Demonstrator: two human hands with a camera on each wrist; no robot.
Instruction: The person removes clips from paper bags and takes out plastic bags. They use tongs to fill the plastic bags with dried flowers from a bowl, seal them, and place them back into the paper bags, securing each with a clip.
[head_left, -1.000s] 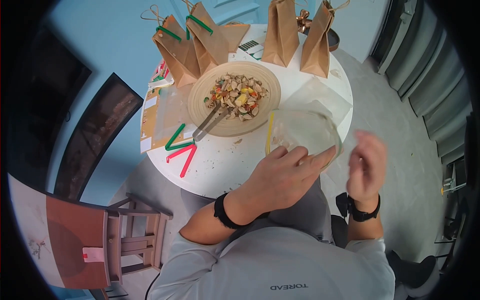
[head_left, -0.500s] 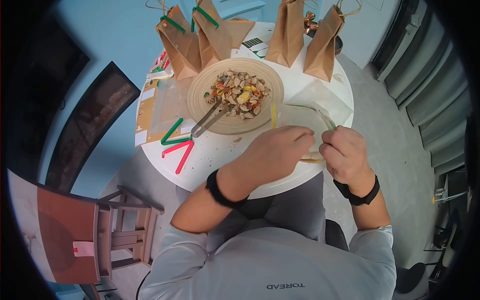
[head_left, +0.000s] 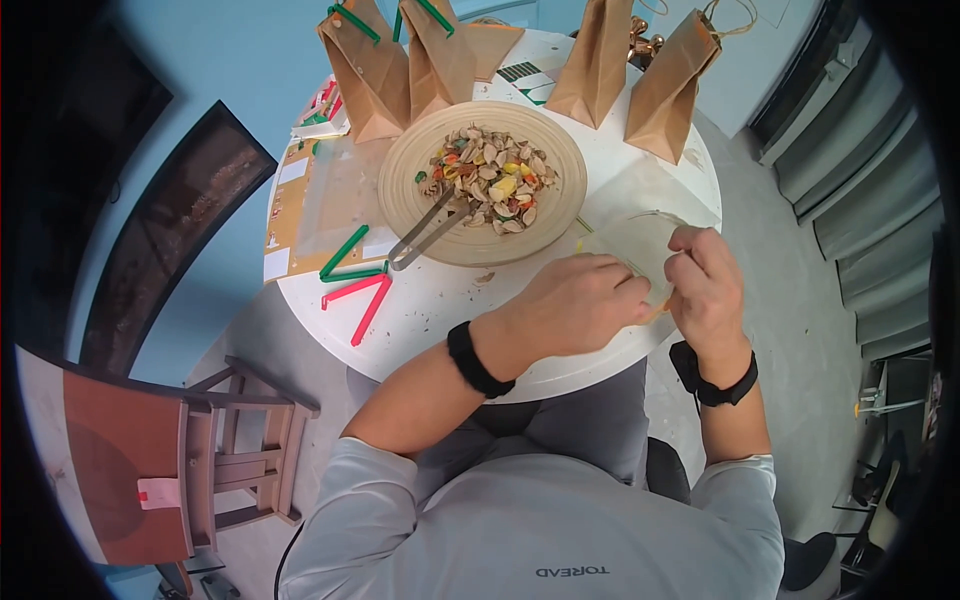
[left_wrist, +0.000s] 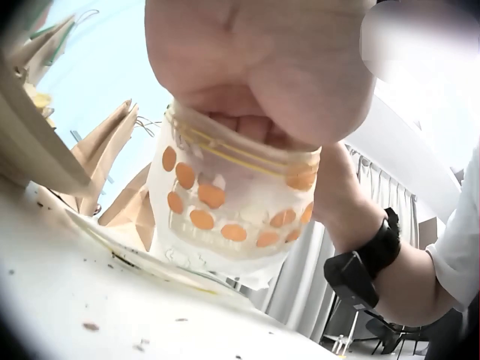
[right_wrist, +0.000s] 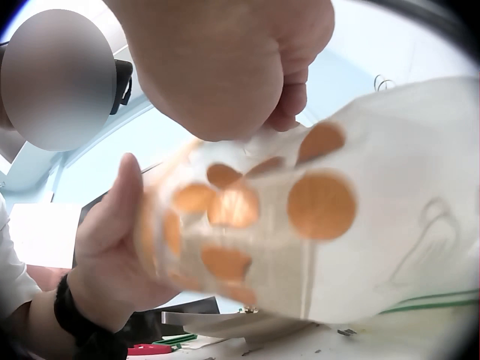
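Note:
A clear plastic bag point(head_left: 640, 238) with orange dots is held up at the table's right front edge; its dotted side point(left_wrist: 232, 202) faces the left wrist camera. My left hand point(head_left: 580, 305) has its fingers curled at the bag's mouth, fingertips partly hidden. My right hand point(head_left: 707, 290) pinches the bag's right edge. In the right wrist view the bag point(right_wrist: 322, 206) spans the space under my right hand point(right_wrist: 225, 67), with my left hand point(right_wrist: 112, 247) on its far side. Left of the bag, a round plate point(head_left: 405, 215) bears dried pieces point(head_left: 495, 180) and metal tongs point(head_left: 428, 235).
Brown paper bags point(head_left: 670, 90) stand along the table's back. Green point(head_left: 345, 252) and red point(head_left: 372, 310) folded strips lie left front, near a translucent sheet point(head_left: 345, 205). Another translucent sheet point(head_left: 660, 190) lies behind the held bag. Crumbs dot the white table point(head_left: 450, 335).
My right hand, off to the right of the bag a second ago, came in and took its edge. The bag's mouth is drawn narrower and tilted, and my left hand has shifted along it.

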